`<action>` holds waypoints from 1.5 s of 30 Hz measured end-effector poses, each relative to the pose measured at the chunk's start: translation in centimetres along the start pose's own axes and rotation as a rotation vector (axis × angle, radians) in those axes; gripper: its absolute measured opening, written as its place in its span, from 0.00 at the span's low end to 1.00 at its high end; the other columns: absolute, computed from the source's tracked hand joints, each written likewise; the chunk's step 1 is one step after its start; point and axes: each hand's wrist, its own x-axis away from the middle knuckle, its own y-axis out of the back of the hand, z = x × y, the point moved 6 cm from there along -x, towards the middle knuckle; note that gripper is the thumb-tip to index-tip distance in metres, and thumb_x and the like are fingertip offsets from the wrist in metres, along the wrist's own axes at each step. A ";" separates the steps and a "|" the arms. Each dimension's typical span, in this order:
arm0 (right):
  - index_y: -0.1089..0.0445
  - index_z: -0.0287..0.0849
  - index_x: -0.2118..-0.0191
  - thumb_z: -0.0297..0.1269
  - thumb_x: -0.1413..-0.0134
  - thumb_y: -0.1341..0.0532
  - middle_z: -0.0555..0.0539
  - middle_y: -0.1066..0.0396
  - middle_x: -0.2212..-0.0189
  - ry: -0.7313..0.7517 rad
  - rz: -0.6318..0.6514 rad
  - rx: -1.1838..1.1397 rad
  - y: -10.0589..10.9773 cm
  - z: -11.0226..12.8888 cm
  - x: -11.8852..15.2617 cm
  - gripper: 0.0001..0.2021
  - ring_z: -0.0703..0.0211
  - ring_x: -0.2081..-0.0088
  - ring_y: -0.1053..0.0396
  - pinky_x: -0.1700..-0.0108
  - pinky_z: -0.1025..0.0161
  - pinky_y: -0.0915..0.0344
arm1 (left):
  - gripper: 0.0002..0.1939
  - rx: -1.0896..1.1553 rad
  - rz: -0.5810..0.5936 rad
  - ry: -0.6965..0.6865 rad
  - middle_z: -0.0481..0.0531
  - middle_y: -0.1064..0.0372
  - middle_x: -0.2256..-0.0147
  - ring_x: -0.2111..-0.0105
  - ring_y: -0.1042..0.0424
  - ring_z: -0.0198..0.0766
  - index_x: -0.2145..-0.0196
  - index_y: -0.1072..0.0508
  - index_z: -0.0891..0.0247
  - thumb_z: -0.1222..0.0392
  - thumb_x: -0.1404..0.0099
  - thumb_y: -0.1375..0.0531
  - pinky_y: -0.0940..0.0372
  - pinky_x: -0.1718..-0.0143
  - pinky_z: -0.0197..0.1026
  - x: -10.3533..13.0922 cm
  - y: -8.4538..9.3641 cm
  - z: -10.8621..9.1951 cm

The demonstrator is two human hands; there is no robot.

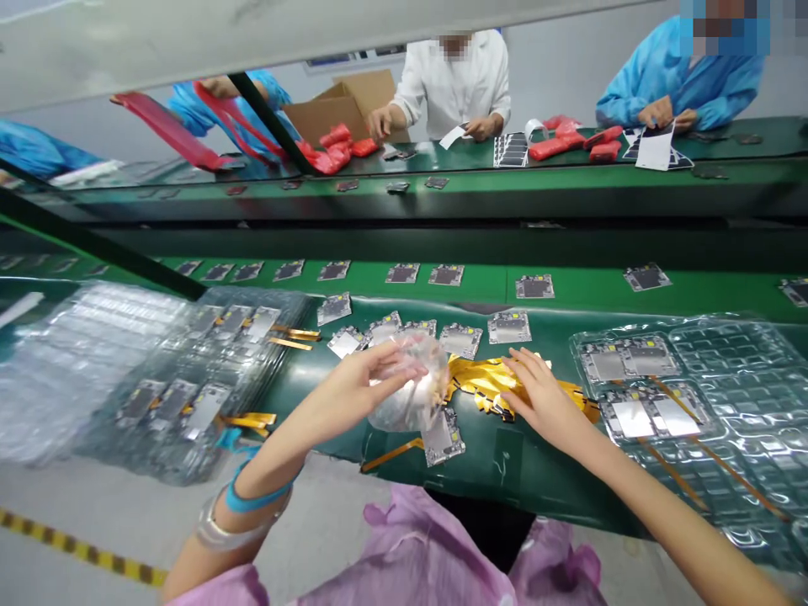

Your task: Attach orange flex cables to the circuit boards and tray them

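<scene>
My left hand (372, 383) grips a crumpled clear plastic bag (404, 408), thumb and fingers curled around its near side. Gold flex cables (476, 374) spill out to the right of the bag in a loose pile. Over that pile lies my right hand (544, 402), its fingers stretched and apart, touching the cables. Just below the bag is a circuit board (443, 439), partly covered by it, with a single flex cable (391, 456) running off to the left. Several more boards (459, 339) lie on the green bench behind the bag.
At right, a clear tray (745, 421) holds several boards with cables. Stacked clear trays (189, 353) stand at left. Boards sit along a green conveyor belt (480, 290) beyond the bench. Across it, co-workers handle parts near red bundles (334, 151); a dark green post (101, 244) slants at left.
</scene>
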 end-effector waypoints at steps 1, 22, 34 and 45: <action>0.41 0.47 0.34 0.41 0.33 0.45 0.42 0.44 0.33 -0.030 -0.002 -0.120 0.3 0.4 -0.2 0.24 0.46 0.31 0.49 0.32 0.42 0.47 | 0.24 -0.008 0.048 -0.032 0.55 0.21 0.57 0.55 0.24 0.48 0.44 0.27 0.58 0.48 0.35 0.38 0.32 0.48 0.49 -0.2 -0.3 -0.2; 0.30 0.42 0.66 0.38 0.57 0.28 0.51 0.28 0.71 -0.497 -0.249 -1.052 -1.4 1.7 0.0 0.13 0.61 0.69 0.29 0.66 0.67 0.32 | 0.15 0.583 0.166 -0.124 0.54 0.25 0.57 0.57 0.26 0.43 0.52 0.25 0.61 0.54 0.36 0.36 0.34 0.51 0.44 -0.7 -8.1 3.6; 0.20 0.42 0.63 0.49 0.48 0.32 0.43 0.20 0.62 -0.482 -0.334 -0.994 -0.2 3.3 1.7 0.15 0.48 0.60 0.23 0.55 0.54 0.26 | 0.17 0.607 -0.189 -0.095 0.53 0.24 0.57 0.55 0.26 0.44 0.57 0.26 0.61 0.49 0.39 0.33 0.31 0.52 0.42 -1.1 -4.4 4.4; 0.23 0.42 0.68 0.45 0.53 0.28 0.47 0.23 0.70 -0.494 -0.362 -0.823 0.4 3.2 3.5 0.12 0.52 0.66 0.25 0.58 0.58 0.28 | 0.14 0.387 -0.198 -0.169 0.52 0.24 0.63 0.60 0.25 0.46 0.64 0.24 0.60 0.47 0.35 0.38 0.31 0.53 0.45 -0.4 -7.3 2.8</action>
